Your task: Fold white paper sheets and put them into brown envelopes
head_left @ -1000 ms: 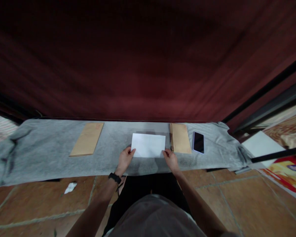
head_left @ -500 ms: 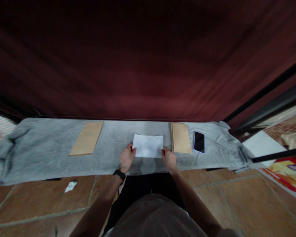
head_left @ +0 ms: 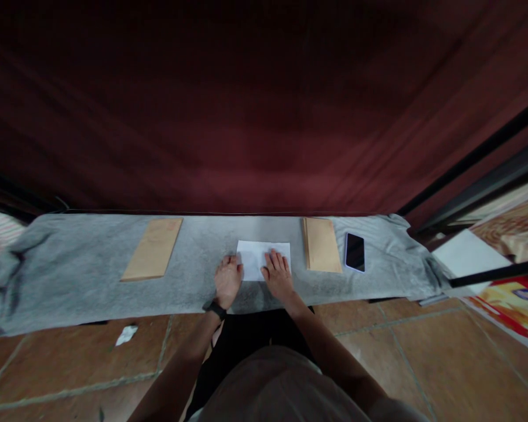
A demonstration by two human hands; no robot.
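Observation:
A white sheet of paper point(head_left: 251, 261), apparently folded, lies flat on the grey cloth in front of me. My right hand point(head_left: 278, 278) rests palm down on its right half, fingers stretched out and slightly apart. At the paper's left edge is my left hand point(head_left: 227, 280), with a dark watch on the wrist. Its fingers lie on the cloth beside the sheet, and the thumb side touches the edge. The right hand covers the paper's lower right part.
Brown envelopes lie on both sides: one or more at left point(head_left: 153, 249), a small stack at right point(head_left: 323, 245). Beyond the stack is a phone point(head_left: 355, 252). The grey cloth point(head_left: 88, 264) covers a long narrow surface before a dark red curtain point(head_left: 246, 146). Crumpled tissue point(head_left: 126, 334) lies on the tiled floor.
My right hand has left the paper's right edge, moved left and flattened onto the sheet. The left hand has loosened from its pinch and stays at the left edge.

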